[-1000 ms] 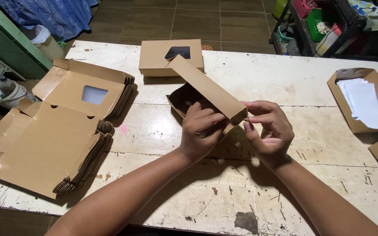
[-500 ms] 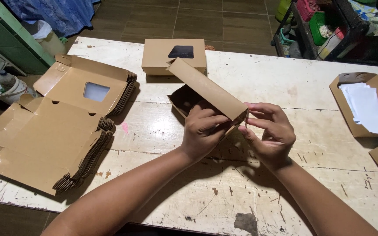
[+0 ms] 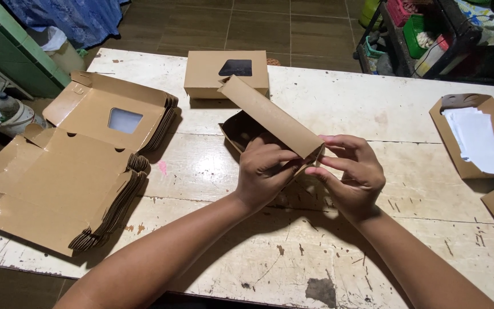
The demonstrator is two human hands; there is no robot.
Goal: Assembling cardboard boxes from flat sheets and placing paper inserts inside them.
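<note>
Bare forearms, sleeveless, no rings

A brown cardboard box (image 3: 270, 123), half-folded, sits tilted on the worn white tabletop (image 3: 338, 109). Its long flap stands raised diagonally. The dark interior shows beneath.
</note>
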